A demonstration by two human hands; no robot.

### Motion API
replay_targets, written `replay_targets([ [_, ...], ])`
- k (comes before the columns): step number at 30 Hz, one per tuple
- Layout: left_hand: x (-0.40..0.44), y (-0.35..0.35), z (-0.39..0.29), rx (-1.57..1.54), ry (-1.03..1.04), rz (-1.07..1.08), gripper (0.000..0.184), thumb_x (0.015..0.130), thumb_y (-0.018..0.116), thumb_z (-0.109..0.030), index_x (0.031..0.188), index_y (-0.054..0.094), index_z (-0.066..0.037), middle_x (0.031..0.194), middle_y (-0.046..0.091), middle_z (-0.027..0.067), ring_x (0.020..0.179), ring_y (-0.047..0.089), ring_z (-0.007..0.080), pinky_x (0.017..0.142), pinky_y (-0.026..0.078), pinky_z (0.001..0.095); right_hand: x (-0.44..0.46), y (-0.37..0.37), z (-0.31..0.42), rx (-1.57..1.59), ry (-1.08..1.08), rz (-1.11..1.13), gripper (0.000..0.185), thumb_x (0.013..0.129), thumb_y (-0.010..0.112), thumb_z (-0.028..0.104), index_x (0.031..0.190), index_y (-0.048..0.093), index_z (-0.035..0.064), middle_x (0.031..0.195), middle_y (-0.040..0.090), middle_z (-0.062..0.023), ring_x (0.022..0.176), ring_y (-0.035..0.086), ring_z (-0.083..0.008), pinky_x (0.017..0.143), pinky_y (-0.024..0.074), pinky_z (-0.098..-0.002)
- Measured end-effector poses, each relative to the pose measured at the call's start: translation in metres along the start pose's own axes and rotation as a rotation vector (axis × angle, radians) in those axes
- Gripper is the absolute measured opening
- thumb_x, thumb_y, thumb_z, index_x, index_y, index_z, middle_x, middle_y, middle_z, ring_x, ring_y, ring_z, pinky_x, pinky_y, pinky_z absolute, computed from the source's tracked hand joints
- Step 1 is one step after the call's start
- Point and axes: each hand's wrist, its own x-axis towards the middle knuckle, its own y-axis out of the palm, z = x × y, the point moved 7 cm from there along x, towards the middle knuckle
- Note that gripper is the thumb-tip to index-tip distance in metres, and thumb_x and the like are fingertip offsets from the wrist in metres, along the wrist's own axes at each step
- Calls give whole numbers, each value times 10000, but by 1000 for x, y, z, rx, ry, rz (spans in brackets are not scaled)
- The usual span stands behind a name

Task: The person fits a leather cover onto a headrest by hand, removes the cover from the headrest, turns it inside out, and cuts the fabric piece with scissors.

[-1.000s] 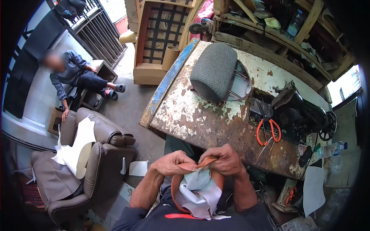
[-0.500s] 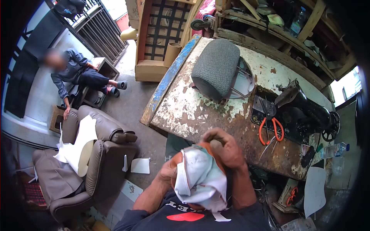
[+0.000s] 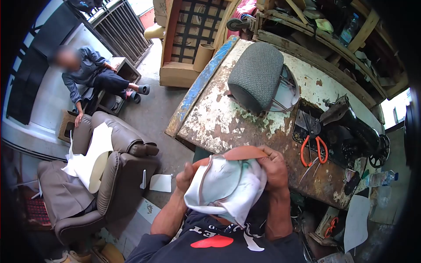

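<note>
"Fingers?"
"Right hand (image 3: 274, 170) is gripping the white-and-brown piece (image 3: 228, 186), six o'clock; left hand (image 3: 183, 179) is touching its edge, grip I can't tell."
"Progress?"
"I'm seeing mostly white facing out; brown rim (image 3: 245, 152) left showing up top."

Table (image 3: 210, 125): white paint, badly chipped, blue along its left edge. Left of the table, grey floor (image 3: 153, 98) and a brown armchair (image 3: 131, 186). Behind it, cluttered wooden shelves (image 3: 302, 46). Past its far left corner, a black-webbed frame (image 3: 175, 75), then dark barred gate (image 3: 123, 33). Right of table, bright opening (image 3: 396, 107).
</note>
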Motion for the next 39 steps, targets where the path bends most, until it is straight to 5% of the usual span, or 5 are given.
replay_targets([
  [5, 1, -16, 5, 158, -108, -300, 911, 930, 750, -365, 1619, 299, 24, 1571, 484, 186, 1402, 546, 279, 1184, 425, 393, 6, 20, 24, 172, -32, 120, 441, 981, 430, 151, 1197, 715, -107, 1200, 737, -239, 1067, 730, -288, 1004, 562, -368],
  [14, -2, -21, 15, 48, -19, -228, 643, 1028, 648, -227, 1590, 394, -43, 1529, 531, 159, 1348, 590, 228, 1130, 496, 418, 14, 6, -6, 372, -96, -34, 461, 988, 402, 178, 1186, 717, -95, 1192, 737, -215, 1110, 703, -291, 1036, 539, -387],
  [27, -18, 18, 24, 384, -12, -156, 948, 656, 730, -3, 1546, 405, 54, 1479, 581, 149, 1386, 547, 240, 1209, 372, 390, 12, -21, -15, -437, -460, -611, 198, 1069, 591, 191, 1079, 733, 53, 850, 725, -23, 762, 641, -86, 649, 511, -299],
  [31, 0, 50, 5, 213, 164, -193, 1182, 577, 780, -154, 1622, 260, 32, 1597, 434, 218, 1483, 442, 315, 1257, 298, 428, 12, 2, -25, -583, -543, -513, 222, 1046, 617, 203, 1159, 752, 68, 922, 769, -193, 805, 742, -198, 692, 547, -402],
  [39, 13, 40, -18, 371, 203, -243, 1362, 551, 865, -461, 1634, 209, 39, 1632, 375, 247, 1447, 481, 386, 1221, 391, 460, -37, 26, 75, -432, -569, -156, 328, 963, 772, 222, 1189, 646, 21, 1116, 657, -79, 932, 649, -164, 828, 531, -324],
])
